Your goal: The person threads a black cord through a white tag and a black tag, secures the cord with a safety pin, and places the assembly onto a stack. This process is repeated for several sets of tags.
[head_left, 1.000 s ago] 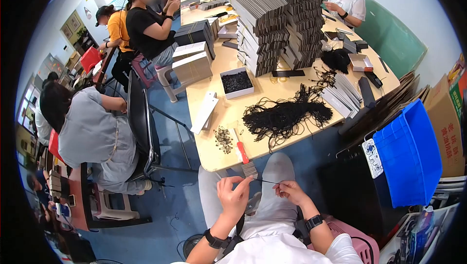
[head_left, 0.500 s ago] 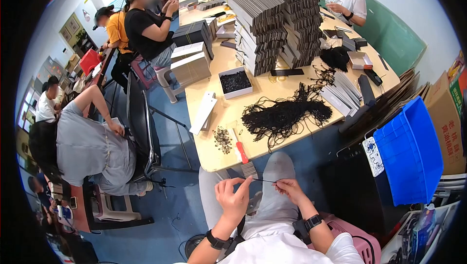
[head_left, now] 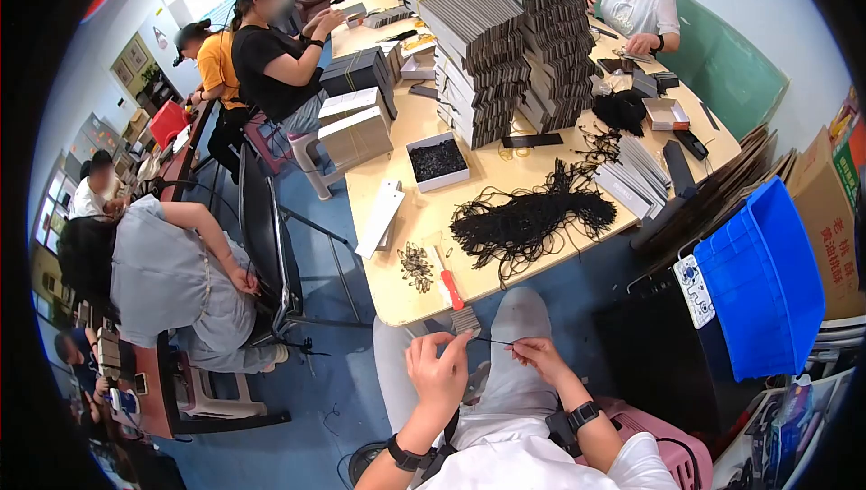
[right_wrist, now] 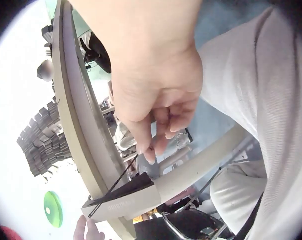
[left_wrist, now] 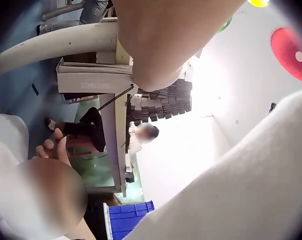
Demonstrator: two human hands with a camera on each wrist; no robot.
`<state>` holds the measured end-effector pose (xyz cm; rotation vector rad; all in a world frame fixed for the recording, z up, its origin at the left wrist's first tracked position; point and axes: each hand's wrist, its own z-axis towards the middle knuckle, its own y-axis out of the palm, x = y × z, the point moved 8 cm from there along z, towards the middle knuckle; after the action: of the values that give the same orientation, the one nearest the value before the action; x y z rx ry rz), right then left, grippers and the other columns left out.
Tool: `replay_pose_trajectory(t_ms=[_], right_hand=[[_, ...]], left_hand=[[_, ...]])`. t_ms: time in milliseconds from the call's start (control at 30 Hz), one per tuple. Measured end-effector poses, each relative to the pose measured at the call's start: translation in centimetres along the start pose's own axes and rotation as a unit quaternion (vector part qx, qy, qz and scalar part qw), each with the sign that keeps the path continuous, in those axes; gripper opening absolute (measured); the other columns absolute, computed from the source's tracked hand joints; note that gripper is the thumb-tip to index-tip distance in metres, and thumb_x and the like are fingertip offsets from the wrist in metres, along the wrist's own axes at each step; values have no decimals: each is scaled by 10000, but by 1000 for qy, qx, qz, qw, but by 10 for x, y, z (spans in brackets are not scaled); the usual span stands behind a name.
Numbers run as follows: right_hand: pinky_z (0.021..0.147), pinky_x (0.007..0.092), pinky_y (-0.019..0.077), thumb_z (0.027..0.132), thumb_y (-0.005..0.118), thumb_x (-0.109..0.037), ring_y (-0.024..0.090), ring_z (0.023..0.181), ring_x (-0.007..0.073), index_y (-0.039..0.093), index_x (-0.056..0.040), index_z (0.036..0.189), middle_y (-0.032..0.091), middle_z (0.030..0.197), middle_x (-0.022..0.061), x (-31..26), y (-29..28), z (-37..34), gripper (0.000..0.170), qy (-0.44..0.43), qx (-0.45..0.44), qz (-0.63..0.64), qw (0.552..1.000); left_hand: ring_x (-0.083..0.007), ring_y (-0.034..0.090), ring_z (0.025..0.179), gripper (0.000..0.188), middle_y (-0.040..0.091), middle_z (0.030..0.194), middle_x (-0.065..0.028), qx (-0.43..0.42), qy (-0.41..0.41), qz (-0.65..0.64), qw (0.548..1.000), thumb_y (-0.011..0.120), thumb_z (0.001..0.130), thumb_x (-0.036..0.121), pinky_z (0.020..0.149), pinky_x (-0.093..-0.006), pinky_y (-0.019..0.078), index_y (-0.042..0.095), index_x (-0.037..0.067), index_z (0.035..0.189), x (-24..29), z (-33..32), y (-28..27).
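A thin black cord is stretched between the two hands above the lap. The left hand pinches one end between thumb and forefinger, its other fingers raised. At the other end, the right hand pinches the cord with its fingertips; the right wrist view shows this hand from close by, with the cord running down from its fingers. Behind the cord, a stack of grey-white tags printed with lettering lies by the table edge. In the left wrist view the cord meets the left hand.
On the table lie a black cord bundle, small pins, a red-handled tool, a box of black pieces and tall stacks of tags. A blue crate stands at right. Several people sit or stand around.
Both hands keep their hold on the cord with barely any movement. The seated person at left has shifted posture, and the person at upper right has lowered a hand toward the table.
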<state>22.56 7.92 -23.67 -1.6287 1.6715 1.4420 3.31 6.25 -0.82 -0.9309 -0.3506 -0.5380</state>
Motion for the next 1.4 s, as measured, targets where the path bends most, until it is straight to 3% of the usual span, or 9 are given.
replay_pose_trajectory(t_ms=[167,233,467,700,1000,1067,1167,1267,1400], right_hand=[[636,218,419,909,649,-196,532,698,71,709,15,1018,651,794,12,1,-1,-1,244,3,6,11,1000],[637,216,426,903,656,-185,540,693,75,705,16,1013,654,794,18,0,0,-1,234,2,8,13,1000],[634,228,437,875,676,-124,557,687,101,702,33,961,666,803,54,4,-1,-1,181,5,21,4,1000],[631,237,437,839,688,-67,560,688,108,706,45,930,673,801,66,6,-1,-2,145,-5,12,-17,1000],[632,237,475,881,637,-66,586,676,108,712,43,940,689,835,78,-36,13,-19,145,-22,-6,-108,994],[687,246,503,947,564,-108,602,707,104,689,16,1058,695,877,72,-49,19,-27,208,-18,-42,-78,996],[718,260,522,976,519,-121,641,766,126,630,15,1167,697,915,90,-68,29,-38,259,-26,-78,-52,995],[716,277,534,960,545,-93,671,788,171,613,20,1053,698,905,135,-98,45,-53,161,-27,-65,-14,997],[605,271,543,893,610,-13,694,698,225,590,3,866,696,842,189,-119,54,-60,37,-65,-41,12,997]], left_hand=[[-255,522,818,199,557,865,-47,-38,-58,-52,996,701,725,28,711,-377,403,672,128,895,-8,3,10],[-293,506,823,154,532,877,-109,-26,-52,-63,996,683,734,-23,719,-394,416,649,57,862,-7,4,9],[-293,527,829,144,579,885,-91,-65,-15,-63,996,693,746,1,743,-384,403,640,67,864,-5,-10,16],[-272,536,820,100,619,843,-77,-44,-80,-103,990,691,782,23,746,-367,388,639,62,857,-12,-11,18],[-274,522,816,101,597,825,-76,-53,-57,-76,994,673,784,12,734,-368,377,619,55,858,-9,-7,16],[-281,519,815,102,589,836,-83,-68,-60,-74,993,664,786,8,735,-370,376,607,47,861,-11,-8,16],[-261,526,835,88,582,886,-77,-103,-81,-142,981,644,818,48,752,-355,382,594,45,891,-18,-12,19],[-183,514,850,63,559,923,-68,-164,-224,-368,887,600,883,66,771,-299,417,564,15,893,-38,-28,32],[-140,517,882,58,559,945,-37,-191,-249,-447,838,579,916,76,815,-281,414,554,25,927,-35,-34,25]])
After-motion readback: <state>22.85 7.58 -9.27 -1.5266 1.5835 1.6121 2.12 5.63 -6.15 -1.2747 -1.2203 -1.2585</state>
